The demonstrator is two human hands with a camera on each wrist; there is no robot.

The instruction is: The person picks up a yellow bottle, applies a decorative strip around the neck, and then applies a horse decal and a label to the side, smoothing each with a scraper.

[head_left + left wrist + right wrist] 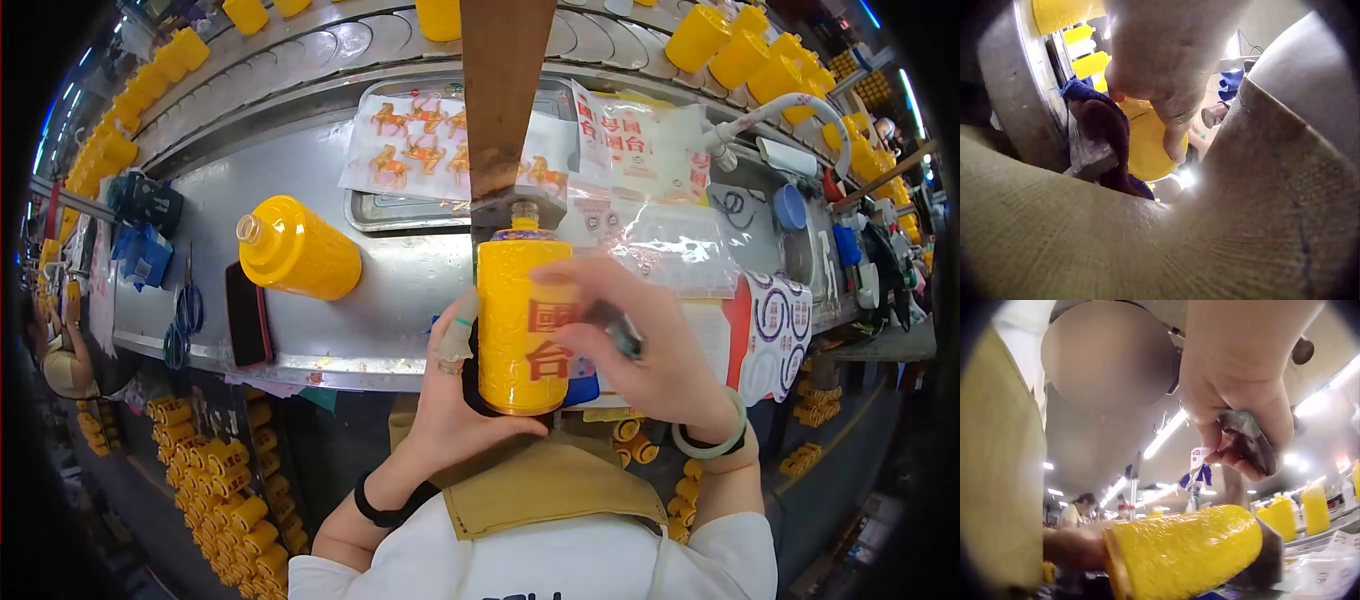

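A yellow bottle (512,300) with a textured surface and a clear glass neck stands out toward the bench in the head view. My left hand (450,390) grips it from the left, thumb by its base; pale wrapping covers one finger. In the left wrist view the bottle (1147,147) is partly hidden behind the hand. My right hand (640,340) pinches a clear decal (550,318) with large red characters, which overlaps the bottle's front. A dark, smooth tool (1249,447) is tucked in the right palm, its kind unclear.
Another yellow bottle (300,248) lies on the metal bench, with a phone (248,315) and scissors (184,315) to its left. Decal sheets (640,150) cover the right side. A brown post (505,90) rises ahead. A conveyor (350,40) with yellow bottles runs behind.
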